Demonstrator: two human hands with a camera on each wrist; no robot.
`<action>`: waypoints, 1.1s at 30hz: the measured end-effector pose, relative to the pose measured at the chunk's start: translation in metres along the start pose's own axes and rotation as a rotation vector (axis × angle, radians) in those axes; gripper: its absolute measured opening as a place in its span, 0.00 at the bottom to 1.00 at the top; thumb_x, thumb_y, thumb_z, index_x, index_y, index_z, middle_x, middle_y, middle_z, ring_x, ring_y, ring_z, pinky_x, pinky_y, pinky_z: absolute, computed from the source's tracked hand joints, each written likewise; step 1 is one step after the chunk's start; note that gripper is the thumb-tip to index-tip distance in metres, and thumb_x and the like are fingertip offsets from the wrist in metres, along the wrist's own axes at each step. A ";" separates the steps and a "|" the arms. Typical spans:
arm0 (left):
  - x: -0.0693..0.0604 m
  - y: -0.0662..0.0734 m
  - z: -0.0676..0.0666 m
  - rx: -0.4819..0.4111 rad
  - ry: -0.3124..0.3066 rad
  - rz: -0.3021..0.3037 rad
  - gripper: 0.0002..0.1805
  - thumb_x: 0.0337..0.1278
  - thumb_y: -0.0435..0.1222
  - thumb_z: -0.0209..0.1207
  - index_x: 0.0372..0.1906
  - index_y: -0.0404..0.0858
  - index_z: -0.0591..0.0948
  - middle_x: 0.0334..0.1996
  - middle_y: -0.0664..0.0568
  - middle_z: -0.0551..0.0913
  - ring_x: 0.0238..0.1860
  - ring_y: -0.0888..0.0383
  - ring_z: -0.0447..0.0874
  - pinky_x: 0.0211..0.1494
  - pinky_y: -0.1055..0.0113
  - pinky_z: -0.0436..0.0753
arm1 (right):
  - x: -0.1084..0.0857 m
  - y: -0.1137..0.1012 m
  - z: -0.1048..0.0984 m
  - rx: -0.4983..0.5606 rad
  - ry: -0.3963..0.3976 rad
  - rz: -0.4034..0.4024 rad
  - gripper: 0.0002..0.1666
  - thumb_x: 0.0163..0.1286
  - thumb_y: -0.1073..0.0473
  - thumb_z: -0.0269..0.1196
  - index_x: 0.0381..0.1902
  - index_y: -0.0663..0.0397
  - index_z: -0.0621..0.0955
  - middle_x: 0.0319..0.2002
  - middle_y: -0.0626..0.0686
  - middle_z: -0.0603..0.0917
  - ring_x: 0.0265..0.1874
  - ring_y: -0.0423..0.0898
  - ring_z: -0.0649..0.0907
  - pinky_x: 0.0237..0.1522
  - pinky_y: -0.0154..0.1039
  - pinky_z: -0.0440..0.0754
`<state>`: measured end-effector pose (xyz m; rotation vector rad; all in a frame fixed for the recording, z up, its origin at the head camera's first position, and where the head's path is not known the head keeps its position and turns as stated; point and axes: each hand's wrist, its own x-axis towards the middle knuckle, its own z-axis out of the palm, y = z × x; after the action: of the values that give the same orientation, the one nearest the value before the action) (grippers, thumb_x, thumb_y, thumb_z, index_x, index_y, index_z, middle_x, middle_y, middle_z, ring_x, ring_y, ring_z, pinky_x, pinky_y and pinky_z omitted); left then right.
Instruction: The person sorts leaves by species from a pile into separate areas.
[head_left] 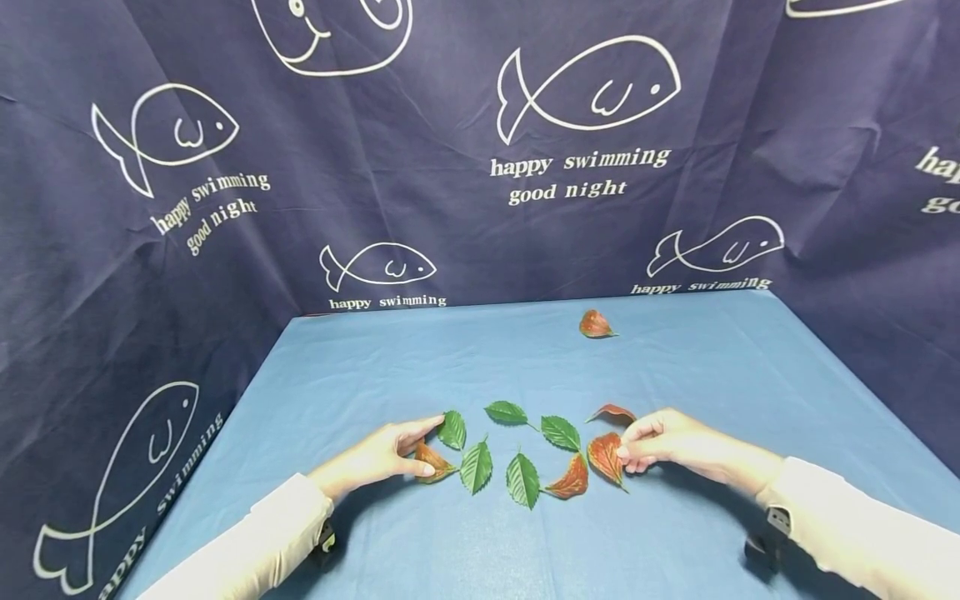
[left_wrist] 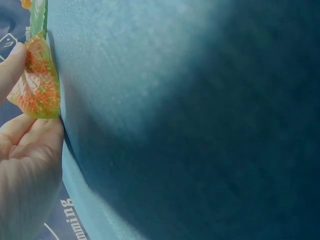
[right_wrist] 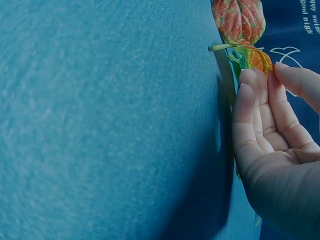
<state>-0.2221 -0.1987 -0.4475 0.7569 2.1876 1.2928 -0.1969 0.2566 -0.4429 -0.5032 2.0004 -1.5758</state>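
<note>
My left hand (head_left: 378, 454) lies at the left end of a group of leaves, its thumb on an orange-brown leaf (head_left: 432, 463) and its index fingertip beside a green leaf (head_left: 452, 430). In the left wrist view that orange leaf (left_wrist: 40, 82) shows between the thumb and the fingers of the left hand (left_wrist: 30, 150). On the right, my right hand (head_left: 675, 446) pinches the edge of a red leaf (head_left: 606, 456) between thumb and fingers. The right wrist view shows the right hand (right_wrist: 280, 130) at that leaf (right_wrist: 259, 59), seen nearly edge-on.
Between the hands lie green leaves (head_left: 476, 467), (head_left: 522, 480) and a red-orange leaf (head_left: 570, 477). Farther back are two more green leaves, one a green leaf (head_left: 507, 412), and a curled red leaf (head_left: 617, 411). A lone brown-red leaf (head_left: 595, 324) lies near the blue table's (head_left: 360, 350) back edge.
</note>
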 end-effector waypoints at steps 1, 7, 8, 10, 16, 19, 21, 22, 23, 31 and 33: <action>0.000 0.001 0.000 -0.002 0.000 -0.003 0.43 0.56 0.32 0.66 0.73 0.29 0.57 0.74 0.36 0.56 0.74 0.40 0.51 0.74 0.49 0.57 | 0.000 0.000 0.000 0.010 -0.006 -0.003 0.13 0.67 0.64 0.62 0.41 0.74 0.81 0.32 0.50 0.88 0.33 0.43 0.87 0.39 0.38 0.87; 0.000 0.001 0.000 -0.015 -0.001 -0.016 0.43 0.56 0.32 0.66 0.73 0.30 0.58 0.74 0.36 0.56 0.75 0.41 0.51 0.75 0.50 0.57 | 0.003 -0.004 -0.001 0.049 -0.042 -0.043 0.08 0.68 0.66 0.59 0.40 0.67 0.82 0.31 0.48 0.88 0.33 0.41 0.86 0.40 0.37 0.86; 0.000 0.001 0.000 -0.013 0.000 -0.015 0.43 0.56 0.32 0.66 0.73 0.30 0.58 0.74 0.36 0.56 0.75 0.41 0.51 0.75 0.50 0.57 | 0.004 -0.006 -0.002 0.050 -0.047 -0.052 0.07 0.68 0.67 0.59 0.40 0.67 0.82 0.31 0.49 0.88 0.33 0.41 0.86 0.40 0.37 0.86; 0.000 0.001 0.000 -0.007 0.002 -0.015 0.43 0.56 0.32 0.66 0.74 0.30 0.57 0.74 0.37 0.56 0.75 0.41 0.51 0.74 0.50 0.57 | 0.004 -0.009 -0.002 0.048 -0.054 -0.067 0.07 0.68 0.67 0.58 0.40 0.67 0.81 0.31 0.49 0.87 0.32 0.41 0.85 0.40 0.38 0.86; -0.001 0.003 0.000 0.003 0.002 -0.018 0.43 0.57 0.32 0.65 0.74 0.31 0.57 0.74 0.37 0.56 0.75 0.41 0.51 0.75 0.49 0.57 | 0.006 -0.016 -0.005 0.043 -0.059 -0.080 0.06 0.68 0.68 0.58 0.39 0.62 0.81 0.31 0.47 0.87 0.32 0.40 0.86 0.40 0.36 0.86; -0.001 0.004 0.001 0.015 0.001 -0.016 0.43 0.57 0.32 0.65 0.74 0.31 0.57 0.74 0.37 0.56 0.75 0.41 0.52 0.75 0.48 0.58 | 0.007 -0.018 -0.006 0.052 -0.059 -0.095 0.06 0.68 0.69 0.57 0.39 0.59 0.81 0.31 0.47 0.88 0.32 0.40 0.86 0.40 0.36 0.86; -0.001 0.004 0.001 0.019 -0.001 -0.013 0.43 0.57 0.32 0.65 0.74 0.30 0.57 0.74 0.36 0.56 0.75 0.40 0.51 0.74 0.48 0.58 | 0.006 -0.019 -0.007 0.065 -0.063 -0.108 0.07 0.68 0.69 0.57 0.40 0.58 0.81 0.32 0.47 0.88 0.33 0.41 0.86 0.40 0.36 0.86; -0.001 0.004 0.001 0.020 -0.002 -0.013 0.43 0.57 0.32 0.65 0.74 0.30 0.57 0.74 0.36 0.56 0.75 0.40 0.51 0.74 0.48 0.58 | 0.006 -0.020 -0.008 0.071 -0.064 -0.118 0.07 0.68 0.70 0.56 0.40 0.58 0.81 0.32 0.48 0.88 0.33 0.41 0.86 0.40 0.36 0.86; -0.001 0.003 0.001 0.021 -0.003 -0.011 0.43 0.57 0.32 0.65 0.74 0.30 0.57 0.74 0.36 0.56 0.75 0.40 0.51 0.74 0.48 0.58 | 0.006 -0.020 -0.008 0.077 -0.065 -0.128 0.08 0.68 0.71 0.56 0.40 0.58 0.80 0.32 0.48 0.88 0.33 0.41 0.86 0.40 0.36 0.86; 0.001 -0.002 0.001 0.018 -0.001 -0.008 0.43 0.56 0.32 0.66 0.74 0.30 0.57 0.74 0.36 0.56 0.75 0.41 0.51 0.74 0.49 0.57 | 0.008 -0.031 -0.017 0.112 -0.005 -0.124 0.09 0.69 0.70 0.54 0.41 0.55 0.80 0.31 0.47 0.87 0.33 0.39 0.85 0.39 0.33 0.85; 0.002 -0.003 0.001 0.016 0.000 -0.008 0.44 0.55 0.32 0.66 0.74 0.30 0.57 0.74 0.36 0.56 0.75 0.41 0.51 0.74 0.49 0.57 | 0.009 -0.033 -0.019 0.122 0.019 -0.125 0.09 0.70 0.69 0.54 0.41 0.55 0.80 0.31 0.46 0.86 0.33 0.39 0.85 0.39 0.33 0.85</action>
<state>-0.2234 -0.1977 -0.4510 0.7538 2.2017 1.2724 -0.2171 0.2577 -0.4089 -0.5771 1.9038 -1.7722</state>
